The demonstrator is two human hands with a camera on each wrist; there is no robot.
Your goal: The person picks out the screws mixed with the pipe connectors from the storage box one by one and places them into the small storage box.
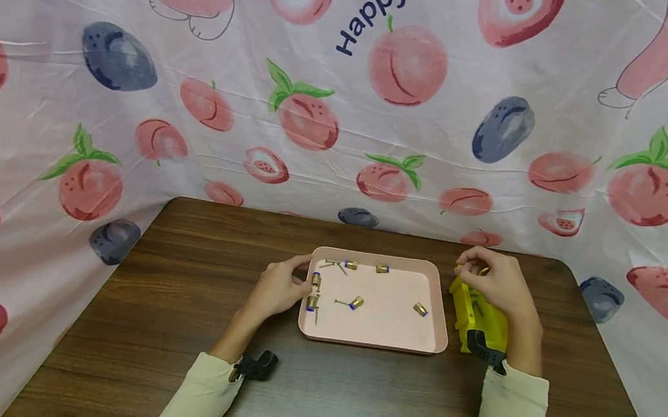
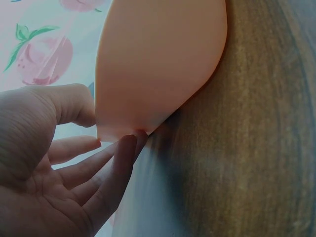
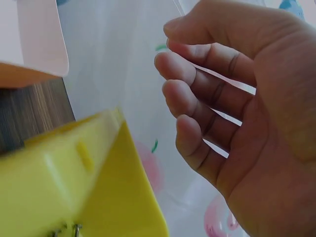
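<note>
Left grip (image 1: 278, 288): fingers relaxed, tips touching the pink tray's (image 1: 398, 284) 9 o'clock rim. Right grip (image 1: 494, 281): fingers curled, pinching a small brass piece (image 1: 483, 271), above the yellow tool (image 1: 477, 322) at the tray's 3 o'clock. Tray mid-desk (image 1: 189, 276), holding six brass fittings (image 1: 356, 302) and some thin pins, too small for a sure count.

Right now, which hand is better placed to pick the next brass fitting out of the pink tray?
Left. The left hand is at the pink tray's left edge, right beside a brass fitting. The right hand hovers over the yellow box, outside the tray.
</note>
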